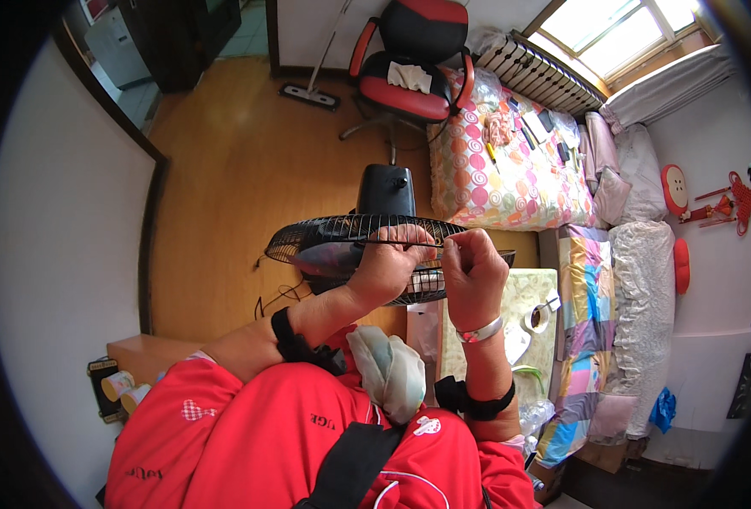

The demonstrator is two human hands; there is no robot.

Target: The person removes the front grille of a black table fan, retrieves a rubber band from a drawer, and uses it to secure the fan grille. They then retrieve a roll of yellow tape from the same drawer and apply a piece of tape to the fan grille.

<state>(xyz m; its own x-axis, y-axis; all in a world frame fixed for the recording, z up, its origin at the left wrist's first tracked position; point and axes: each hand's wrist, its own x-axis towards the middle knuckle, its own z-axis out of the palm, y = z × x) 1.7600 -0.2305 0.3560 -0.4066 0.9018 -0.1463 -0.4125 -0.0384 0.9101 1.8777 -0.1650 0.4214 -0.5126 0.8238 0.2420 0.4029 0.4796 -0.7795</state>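
Note:
In front of me is a black electric fan, its motor housing (386, 193) on the far side and its round wire grille (320, 227) seen nearly edge-on. My left hand (397, 254) reaches across the grille, its fingers curled closed on the wire rim. Close by on the right, my right hand (477, 270) is closed in a pinch at the same rim. Whatever sits between its fingertips is too small to make out. Behind the wires a greyish fan blade (329, 257) partly shows.
A table with a pale patterned top (545, 284) stands to the right, with a cup (537, 318) on it. Beyond are a bed with a swirl-patterned cover (469, 182) and a red and black office chair (405, 85). A flat mop (310, 95) and a dark cable (282, 295) lie on the floor.

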